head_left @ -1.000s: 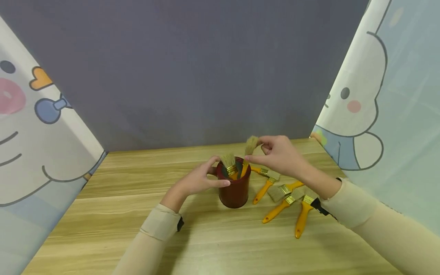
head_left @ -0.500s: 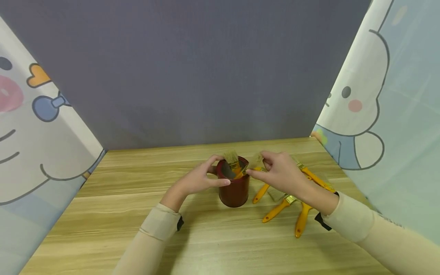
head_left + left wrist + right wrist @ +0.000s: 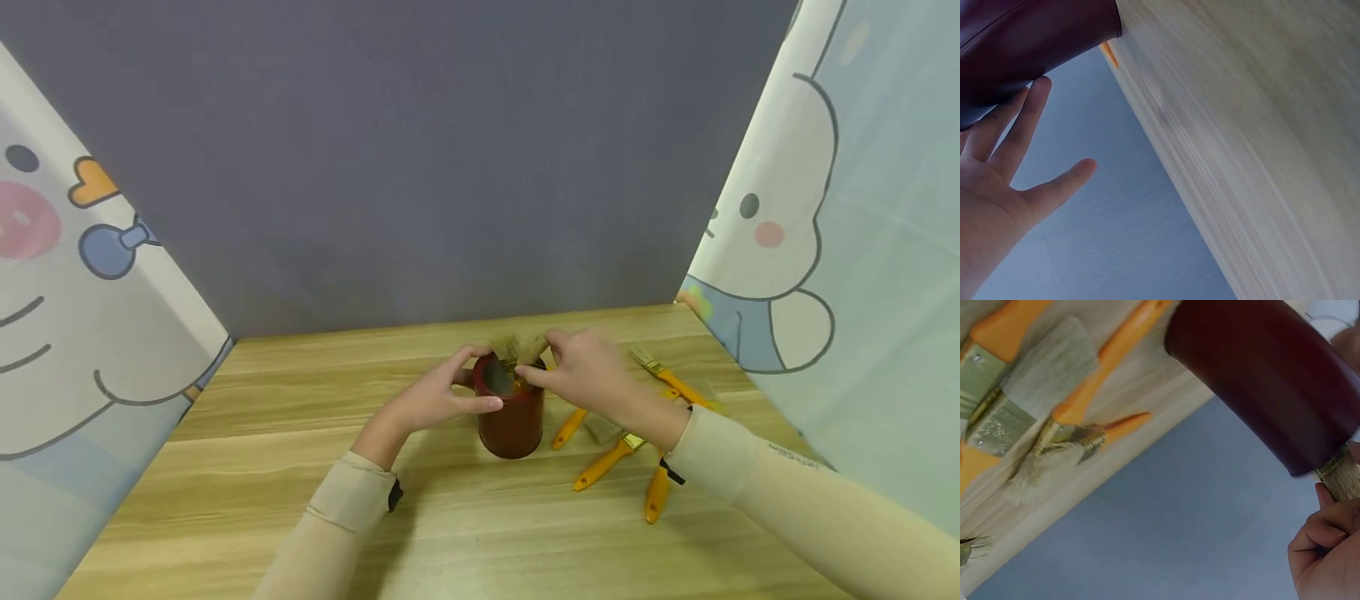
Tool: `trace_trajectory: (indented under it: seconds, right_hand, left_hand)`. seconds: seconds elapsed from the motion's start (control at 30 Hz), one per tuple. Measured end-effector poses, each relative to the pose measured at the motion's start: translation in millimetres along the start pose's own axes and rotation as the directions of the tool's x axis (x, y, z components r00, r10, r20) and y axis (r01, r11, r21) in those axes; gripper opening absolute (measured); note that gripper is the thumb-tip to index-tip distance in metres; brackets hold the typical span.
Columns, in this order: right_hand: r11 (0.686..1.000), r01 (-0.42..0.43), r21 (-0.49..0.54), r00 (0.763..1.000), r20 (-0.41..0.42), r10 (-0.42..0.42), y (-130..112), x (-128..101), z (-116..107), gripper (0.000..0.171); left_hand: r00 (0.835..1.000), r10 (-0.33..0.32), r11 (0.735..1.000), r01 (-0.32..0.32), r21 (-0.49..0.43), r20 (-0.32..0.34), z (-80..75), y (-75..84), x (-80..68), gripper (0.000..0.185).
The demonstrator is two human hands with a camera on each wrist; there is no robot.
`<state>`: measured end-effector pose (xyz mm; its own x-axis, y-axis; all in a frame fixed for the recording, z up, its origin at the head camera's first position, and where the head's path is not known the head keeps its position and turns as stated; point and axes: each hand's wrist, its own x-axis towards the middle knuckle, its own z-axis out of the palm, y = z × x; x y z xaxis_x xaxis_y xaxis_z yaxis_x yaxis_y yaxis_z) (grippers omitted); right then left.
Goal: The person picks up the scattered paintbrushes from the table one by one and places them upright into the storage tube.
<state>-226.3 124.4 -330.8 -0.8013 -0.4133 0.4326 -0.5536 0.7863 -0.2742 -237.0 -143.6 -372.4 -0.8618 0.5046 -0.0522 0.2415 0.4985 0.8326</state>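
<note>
A dark red cylindrical cup [image 3: 512, 429] with a smooth, leather-like wall stands on the wooden table. My left hand [image 3: 427, 398] holds it at the rim, thumb along the front and forefinger at the back; in the left wrist view one finger sticks out away from the wall. One paintbrush [image 3: 504, 345] stands in the cup, its pale bristles up. Beside it, my right hand [image 3: 588, 371] pinches a second paintbrush [image 3: 533, 349] by its bristles, handle down inside the cup. The right wrist view shows those bristles [image 3: 1342, 481] and the metal band right at the rim.
Several yellow-handled paintbrushes lie to the right of the cup, partly under my right forearm. Among them are a near brush [image 3: 603, 465], one by the sleeve [image 3: 656, 496] and a far one [image 3: 678, 383]. A grey panel [image 3: 450, 167] rises behind the table [image 3: 300, 467].
My right hand has moved left and the paintbrush it pinches has gone lower into the cup, bristles now close to the other brush. The left hand has stayed on the cup.
</note>
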Motion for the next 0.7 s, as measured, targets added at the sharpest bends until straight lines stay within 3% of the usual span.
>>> trace_trajectory:
  seconds: [0.1, 0.27, 0.47, 0.7]
  right_hand:
    - [0.998, 0.044, -0.046, 0.999, -0.008, -0.045, -1.0, 1.3, 6.6, 0.048]
    - [0.999, 0.030, -0.039, 0.999, -0.022, -0.031, -0.1, 6.9, 11.8, 0.040]
    - [0.991, 0.093, -0.097, 0.995, -0.035, -0.097, 2.4, 13.6, 14.6, 0.039]
    - [0.997, 0.024, -0.078, 1.000, 0.009, -0.024, 4.5, 15.1, 7.5, 0.047]
  left_hand:
    - [1.000, -0.003, 1.000, 0.003, 0.000, -0.004, 0.8, -1.4, -0.2, 0.082]
    - [1.000, -0.012, 1.000, 0.012, 0.009, -0.011, 1.0, -2.6, 0.2, 0.082]
    - [0.996, -0.082, 0.996, 0.083, 0.031, -0.028, 0.7, -2.6, -0.7, 0.116]
    - [0.995, -0.087, 0.996, 0.088, 0.033, -0.038, 0.6, -2.3, -1.1, 0.119]
